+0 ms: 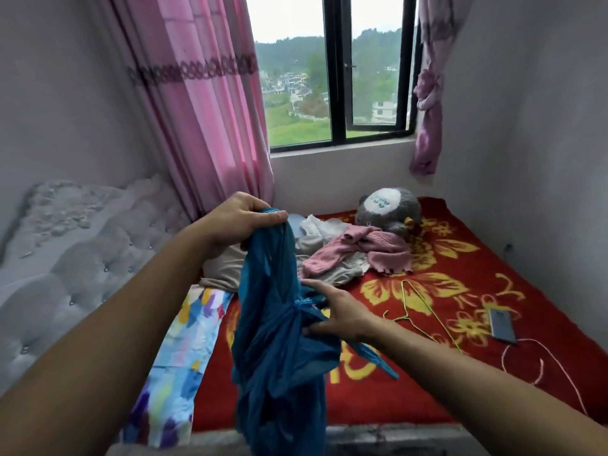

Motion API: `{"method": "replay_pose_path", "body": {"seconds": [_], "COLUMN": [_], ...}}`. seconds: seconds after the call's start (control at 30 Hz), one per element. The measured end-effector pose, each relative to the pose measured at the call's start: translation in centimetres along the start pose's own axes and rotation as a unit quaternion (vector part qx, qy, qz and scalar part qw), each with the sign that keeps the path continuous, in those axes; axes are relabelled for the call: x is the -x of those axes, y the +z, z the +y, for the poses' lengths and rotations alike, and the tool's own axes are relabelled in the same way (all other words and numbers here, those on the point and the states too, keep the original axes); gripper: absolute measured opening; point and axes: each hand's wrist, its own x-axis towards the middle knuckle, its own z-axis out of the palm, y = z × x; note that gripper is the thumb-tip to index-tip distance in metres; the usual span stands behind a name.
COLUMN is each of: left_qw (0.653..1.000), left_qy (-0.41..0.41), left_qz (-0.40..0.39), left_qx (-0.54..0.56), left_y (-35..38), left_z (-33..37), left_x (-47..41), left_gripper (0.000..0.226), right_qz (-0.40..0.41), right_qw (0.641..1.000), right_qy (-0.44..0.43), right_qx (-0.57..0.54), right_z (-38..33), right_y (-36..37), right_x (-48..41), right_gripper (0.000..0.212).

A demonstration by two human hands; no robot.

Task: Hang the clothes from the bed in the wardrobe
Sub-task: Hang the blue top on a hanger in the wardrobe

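A crumpled blue garment point(279, 340) hangs above the bed's near edge. My left hand point(240, 222) grips its top, fingers curled over the cloth. My right hand point(335, 312) holds the garment's middle, thumb and fingers around a bunched knot of fabric. On the red flowered blanket point(427, 373) lies a thin yellow-green wire hanger point(424, 304), just right of my right hand. Further back a pink knitted garment point(365, 253) lies over pale beige and white clothes point(332, 271). No wardrobe is in view.
A grey plush toy point(388, 210) sits by the window wall. A phone point(502, 325) with a pink cable point(539, 363) lies at the bed's right. A tufted white headboard point(82, 258) is at left, pink curtains point(204, 110) beside the window, a colourful sheet point(184, 340) under the blanket.
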Motion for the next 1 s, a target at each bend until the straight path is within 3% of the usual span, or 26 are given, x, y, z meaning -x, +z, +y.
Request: {"method": "replay_pose_path", "body": {"seconds": [0.07,0.13,0.2,0.27,0.3,0.37,0.4,0.43,0.47,0.5,0.57,0.63,0.7,0.8,0.9,1.0], "left_qw": [0.999,0.998,0.996,0.996,0.997,0.997,0.997,0.997,0.997,0.996,0.993,0.990,0.988,0.986,0.985,0.984], "left_qy": [-0.019,-0.030,-0.037,-0.044,-0.049,-0.062,-0.069,-0.076,-0.082,-0.090,-0.103,-0.109,-0.102,-0.078,-0.068,-0.064], "left_qz": [0.020,0.032,0.038,0.041,0.039,0.027,0.020,0.010,-0.004,-0.021,-0.054,-0.075,-0.084,-0.076,-0.059,-0.059], "left_qx": [0.018,0.049,0.072,0.062,0.048,0.021,0.011,0.003,-0.002,-0.005,0.002,0.039,0.086,0.124,0.145,0.157], "left_y": [-0.4,-0.5,-0.5,-0.6,-0.8,-1.3,-1.6,-1.8,-2.0,-2.0,-1.5,-0.8,-0.3,0.1,0.9,1.5], "left_z": [-0.3,-0.7,-0.8,-1.1,-1.3,-2.0,-2.5,-3.0,-3.4,-3.7,-3.8,-3.6,-3.1,-2.0,-0.7,0.1], "left_x": [0.0,0.0,0.0,-0.2,-0.3,-0.3,-0.1,0.1,0.2,0.4,0.8,0.8,0.6,0.0,-0.2,-0.3], "left_gripper": [0.029,0.026,0.023,0.023,0.022,0.024,0.025,0.027,0.028,0.029,0.026,0.029,0.047,0.059,0.018,0.006], "right_qz": [0.096,0.187,0.218,0.207,0.187,0.147,0.135,0.134,0.133,0.139,0.151,0.139,0.116,0.087,0.115,-0.017], "right_qw": [0.981,0.916,0.843,0.813,0.833,0.924,0.967,0.977,0.939,0.874,0.779,0.742,0.763,0.846,0.908,0.949], "right_qy": [-0.104,-0.240,-0.350,-0.399,-0.384,-0.279,-0.204,-0.116,-0.018,0.077,0.195,0.244,0.305,0.382,0.285,0.199], "right_qx": [0.129,0.263,0.345,0.371,0.352,0.216,0.071,-0.122,-0.317,-0.460,-0.577,-0.609,-0.558,-0.362,-0.285,-0.243], "right_z": [-0.3,-1.2,-1.6,-1.0,-0.6,-0.2,-0.1,-0.2,-0.5,-0.5,0.7,2.6,4.5,5.6,5.5,5.0], "right_y": [0.0,0.3,1.0,1.3,1.1,0.3,-0.3,-1.1,-2.3,-3.6,-6.5,-8.4,-8.8,-7.3,-5.3,-3.0], "right_x": [0.1,0.2,-0.2,-0.9,-1.2,-1.2,-1.0,-0.8,-0.8,-1.1,-2.2,-3.0,-2.6,-0.5,0.8,1.8], "right_gripper": [0.089,0.075,0.055,0.036,0.032,0.024,0.022,0.019,0.015,0.016,0.037,0.046,0.052,0.055,0.046,0.044]}}
